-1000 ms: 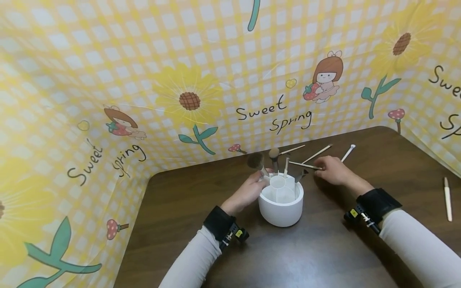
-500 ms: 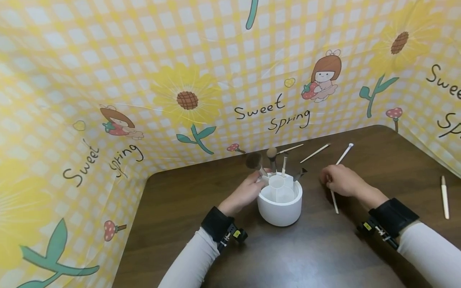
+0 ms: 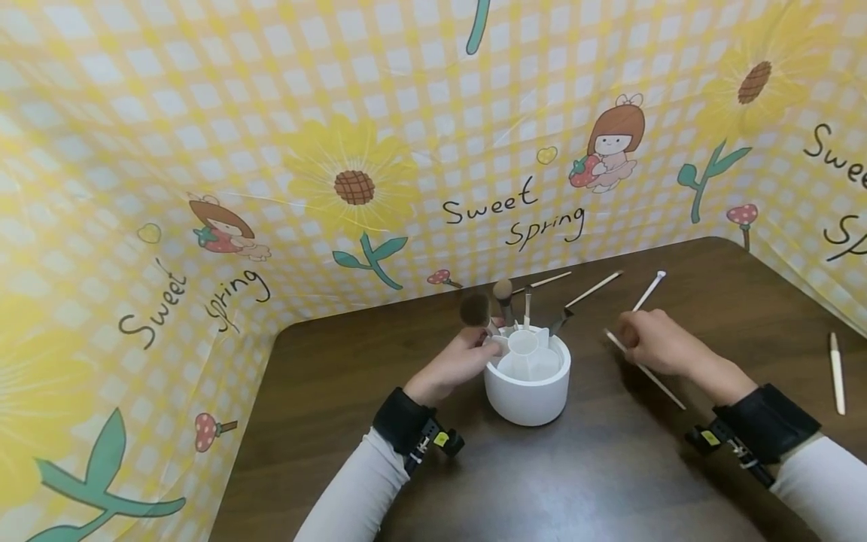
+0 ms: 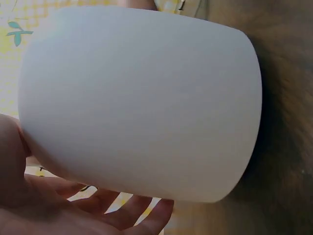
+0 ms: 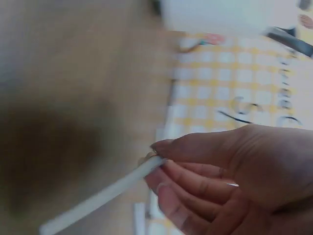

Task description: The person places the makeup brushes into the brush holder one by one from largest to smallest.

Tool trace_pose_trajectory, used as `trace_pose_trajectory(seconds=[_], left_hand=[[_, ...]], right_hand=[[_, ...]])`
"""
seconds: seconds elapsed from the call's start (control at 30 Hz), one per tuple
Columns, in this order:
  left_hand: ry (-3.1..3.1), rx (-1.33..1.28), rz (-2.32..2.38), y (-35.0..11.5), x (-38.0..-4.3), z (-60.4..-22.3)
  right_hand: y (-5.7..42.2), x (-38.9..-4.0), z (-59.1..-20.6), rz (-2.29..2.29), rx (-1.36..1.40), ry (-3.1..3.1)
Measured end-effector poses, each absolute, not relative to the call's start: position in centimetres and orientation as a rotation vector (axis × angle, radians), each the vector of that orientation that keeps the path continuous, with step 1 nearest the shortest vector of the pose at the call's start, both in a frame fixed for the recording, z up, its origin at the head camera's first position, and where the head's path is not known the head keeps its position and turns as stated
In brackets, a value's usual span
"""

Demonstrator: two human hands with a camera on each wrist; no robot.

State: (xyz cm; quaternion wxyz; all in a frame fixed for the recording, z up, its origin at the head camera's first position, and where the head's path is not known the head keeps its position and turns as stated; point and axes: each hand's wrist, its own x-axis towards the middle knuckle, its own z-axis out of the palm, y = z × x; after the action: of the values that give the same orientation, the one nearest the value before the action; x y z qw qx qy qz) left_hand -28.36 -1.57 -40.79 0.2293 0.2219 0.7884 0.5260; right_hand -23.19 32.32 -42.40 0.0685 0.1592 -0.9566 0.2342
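A round white makeup brush holder (image 3: 526, 403) with inner compartments stands upright on the brown table. My left hand (image 3: 463, 357) holds it at its left rear rim, and in the left wrist view the fingers (image 4: 133, 211) lie along its side. Several brushes stand in the holder, including a large fluffy brush (image 3: 475, 309), a round-headed brush (image 3: 503, 290) and a dark angled brush (image 3: 561, 321). To the right of the holder, my right hand (image 3: 658, 343) pinches a thin white-handled makeup brush (image 3: 664, 388) above the table. In the right wrist view, its handle (image 5: 100, 198) slants down and left from the fingertips.
Thin brushes lie at the back of the table: one behind the holder (image 3: 552, 279), one right of it (image 3: 593, 287), and a white stick (image 3: 650, 290) beyond my right hand. A thicker white-handled brush (image 3: 837, 374) lies far right. A yellow checked cloth (image 3: 406, 90) hangs behind.
My right hand has drawn the thin brush away from the others, rightward and nearer, and turned it so its handle points toward the front right. The left hand stays on the holder, which turned slightly inside.
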Motion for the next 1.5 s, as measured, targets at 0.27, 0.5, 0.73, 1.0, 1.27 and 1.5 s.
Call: trace_pose_trajectory(seconds=[0.27, 0.5, 0.73, 1.0, 1.27, 1.5], left_hand=[[2.143, 0.5, 1.503, -0.6, -28.0, -40.7], [2.135, 0.469, 1.523, -0.5, -28.1, -41.0], [2.127, 0.465, 1.531, -0.3, -28.0, -41.5], [2.119, 0.447, 1.523, -0.4, -27.9, -41.4], [2.118, 0.457, 1.52, -0.5, -28.0, -41.7], [2.116, 0.452, 1.523, -0.5, -27.9, -41.8]], right_hand=[[30.5, -23.0, -35.7, 1.153, 0.333, -2.512], [28.3, -23.7, -33.3, 1.513, 0.402, -2.167], [27.2, -24.6, -35.8, 1.551, 0.47, -2.267], [26.7, -25.5, -39.4, 1.524, 0.603, -2.416], [26.6, -26.1, -40.7, 1.558, 0.682, -2.475], [26.8, -26.7, -41.3, 1.552, 0.702, -2.492]])
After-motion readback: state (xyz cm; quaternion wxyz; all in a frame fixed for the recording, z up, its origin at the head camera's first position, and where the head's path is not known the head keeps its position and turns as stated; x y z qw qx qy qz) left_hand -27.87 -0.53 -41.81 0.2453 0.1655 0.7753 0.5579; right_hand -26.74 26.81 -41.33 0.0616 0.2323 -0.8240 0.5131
